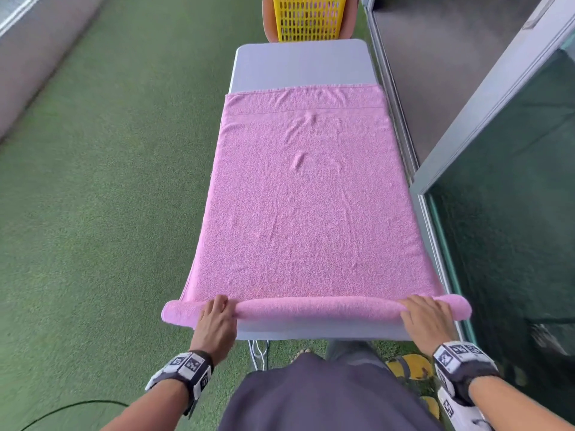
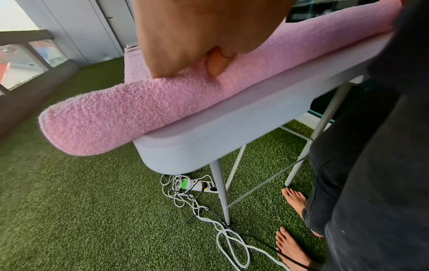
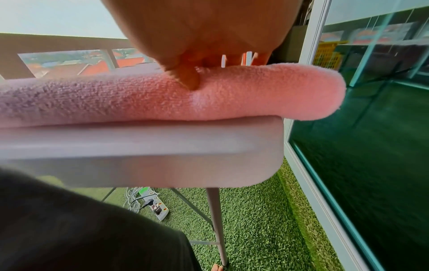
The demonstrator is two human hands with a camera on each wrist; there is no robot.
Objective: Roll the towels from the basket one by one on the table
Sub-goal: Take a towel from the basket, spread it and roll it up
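A pink towel (image 1: 305,197) lies spread flat along the grey table (image 1: 301,63). Its near end is wound into a thin roll (image 1: 311,307) beside the table's front edge, with both roll ends sticking out past the table's sides. My left hand (image 1: 216,315) holds the roll near its left end; the fingers lie over the top and the thumb (image 2: 217,64) presses into the near side of the roll (image 2: 116,113). My right hand (image 1: 426,312) holds the roll (image 3: 209,99) near the right end the same way, thumb (image 3: 189,78) dug in. A yellow basket (image 1: 308,17) stands beyond the far end.
A glass door and metal frame (image 1: 513,213) run close along the table's right side. Green turf (image 1: 93,181) covers the floor on the left. Under the table lie a power strip (image 2: 199,185) with tangled cables, near a table leg (image 2: 223,192) and my bare feet (image 2: 294,201).
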